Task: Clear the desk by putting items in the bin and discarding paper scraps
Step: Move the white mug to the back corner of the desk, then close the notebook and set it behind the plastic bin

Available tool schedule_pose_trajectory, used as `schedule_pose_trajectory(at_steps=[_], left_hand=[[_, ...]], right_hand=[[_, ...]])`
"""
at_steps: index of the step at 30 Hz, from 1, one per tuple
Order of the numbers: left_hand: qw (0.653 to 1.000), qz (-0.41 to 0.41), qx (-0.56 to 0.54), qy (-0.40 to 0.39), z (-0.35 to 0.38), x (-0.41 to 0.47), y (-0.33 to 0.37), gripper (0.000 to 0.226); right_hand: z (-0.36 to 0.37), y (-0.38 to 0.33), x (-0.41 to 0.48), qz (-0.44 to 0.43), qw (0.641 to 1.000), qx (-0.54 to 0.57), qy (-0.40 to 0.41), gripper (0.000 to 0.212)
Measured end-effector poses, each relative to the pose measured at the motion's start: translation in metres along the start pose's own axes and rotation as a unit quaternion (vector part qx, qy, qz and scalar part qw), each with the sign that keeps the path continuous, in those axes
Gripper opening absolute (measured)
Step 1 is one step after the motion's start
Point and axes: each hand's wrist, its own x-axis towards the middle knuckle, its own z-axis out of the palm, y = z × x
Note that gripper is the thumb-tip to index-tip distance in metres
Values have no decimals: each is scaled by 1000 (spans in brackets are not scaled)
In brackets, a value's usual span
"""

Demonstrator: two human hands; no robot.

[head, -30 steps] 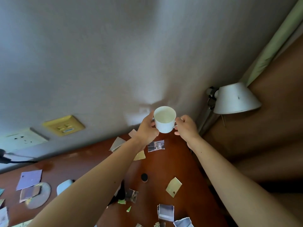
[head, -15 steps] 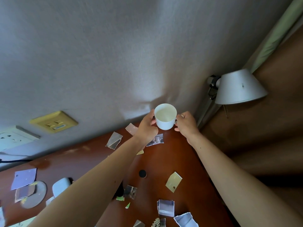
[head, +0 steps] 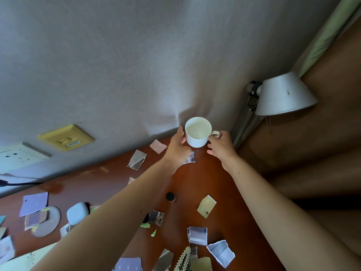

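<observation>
Up at the far corner of the reddish-brown surface (head: 214, 182), close to the wall, both hands hold a white cup (head: 197, 140). The left hand (head: 176, 151) curls its fingers and thumb against the cup's left side. The right hand (head: 222, 147) has its fingers clamped on the handle (head: 215, 132), which points right. The cup is upright, and its inside shows only a bare, pale wall and bottom. Whether its base touches the surface I cannot tell. A torn photo scrap (head: 191, 159) lies just beside the left hand, below the cup's near side. More paper scraps (head: 206, 206) lie scattered over the surface nearer the person, in purple, grey, cream and green. Among them are a pale blue case (head: 77, 213), a grey disc (head: 48, 223) partly covered by scraps, and a pearl hair clip (head: 182, 258) at the bottom edge. A grey lamp shade (head: 285, 94) hangs to the right of the cup, and a yellow switch plate (head: 66, 136) sits on the wall to the left.
</observation>
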Motion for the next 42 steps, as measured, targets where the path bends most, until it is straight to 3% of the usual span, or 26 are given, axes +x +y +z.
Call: schedule_pose_trajectory(at_steps=[6, 14, 25, 42], left_hand=[[999, -15, -9, 50, -6, -21, -13, 70], [998, 11, -16, 55, -27, -94, -16, 52], [983, 21, -57, 175, -76, -209, -48, 42], [951, -49, -132, 276, -200, -341, -151, 40]], right_hand=[[-1, 20, -30, 10, 1000, 10, 12, 47], [2, 15, -102, -41, 999, 0, -18, 33], [29, 21, -218, -97, 989, -7, -116, 23], [174, 64, -355, -120, 957, -120, -234, 23]])
